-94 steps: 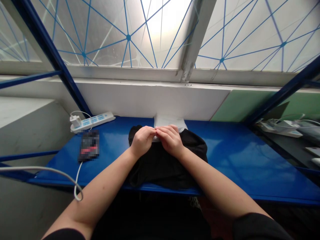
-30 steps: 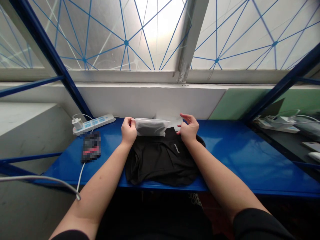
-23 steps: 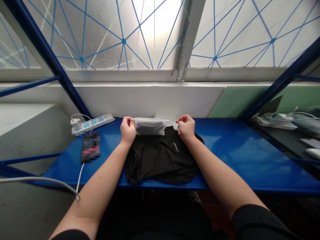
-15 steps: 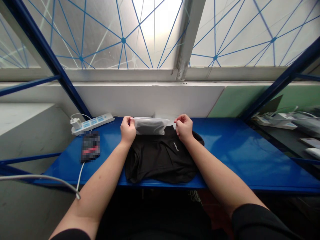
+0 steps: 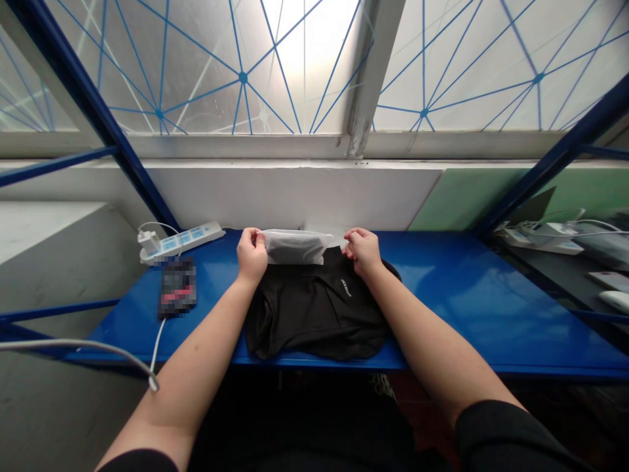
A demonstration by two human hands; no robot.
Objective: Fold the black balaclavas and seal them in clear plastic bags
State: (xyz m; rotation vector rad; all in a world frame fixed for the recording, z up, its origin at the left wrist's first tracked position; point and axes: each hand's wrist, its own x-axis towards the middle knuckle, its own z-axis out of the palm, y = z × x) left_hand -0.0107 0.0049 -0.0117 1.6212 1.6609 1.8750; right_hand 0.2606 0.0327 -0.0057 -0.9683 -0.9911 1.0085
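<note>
A frosted, see-through plastic bag [image 5: 297, 248] stands tilted up over the far edge of a folded black garment [image 5: 319, 314]. My left hand [image 5: 252, 254] pinches the bag's left end between thumb and fingers. To the right of the bag is my right hand [image 5: 362, 252], its fingers curled and drawn close together above the garment's far right part. A pale, see-through patch lies between the bag and these fingertips; whether they grip it, I cannot tell. Small white lettering marks the garment's right side.
The blue table [image 5: 457, 308] carries a white power strip [image 5: 184, 242] with a plug at its far left. Nearer lies a blurred dark device [image 5: 177, 288] on a white cable [image 5: 156, 344]. Blue frame posts rise at both sides. A white wall [image 5: 285, 193] stands behind.
The fingers of my right hand have loosened and shifted slightly, with the fingertips stretching a little toward the bag. My left hand and the bag stay almost still.
</note>
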